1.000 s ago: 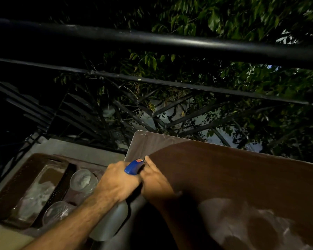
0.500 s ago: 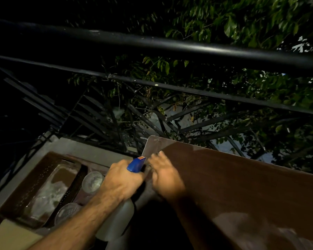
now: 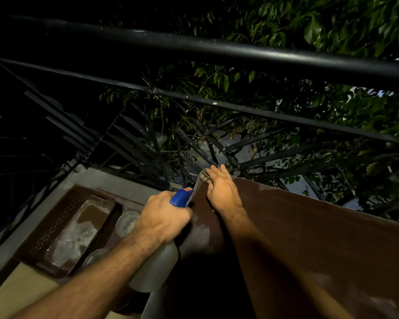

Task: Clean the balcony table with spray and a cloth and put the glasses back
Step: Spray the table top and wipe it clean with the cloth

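My left hand (image 3: pixel 164 217) grips a spray bottle (image 3: pixel 156 268) with a blue trigger head (image 3: pixel 181 197), held over the left edge of the dark brown table (image 3: pixel 309 238). My right hand (image 3: pixel 221 189) presses a small cloth (image 3: pixel 204 177) onto the table's far left corner; only a bit of the cloth shows past the fingers. Two clear glasses, one (image 3: pixel 126 223) farther and one (image 3: pixel 95 257) nearer, stand on a brown perforated tray (image 3: pixel 55 226) lower down to the left.
A black metal railing (image 3: pixel 217 49) runs across just beyond the table, with tree leaves behind it. A grey ledge (image 3: pixel 106 180) borders the tray. A clear lidded dish (image 3: pixel 78 231) lies in the tray. The scene is dark.
My right hand has slid with the cloth along the table toward the far left corner. My left hand keeps hold of the spray bottle.
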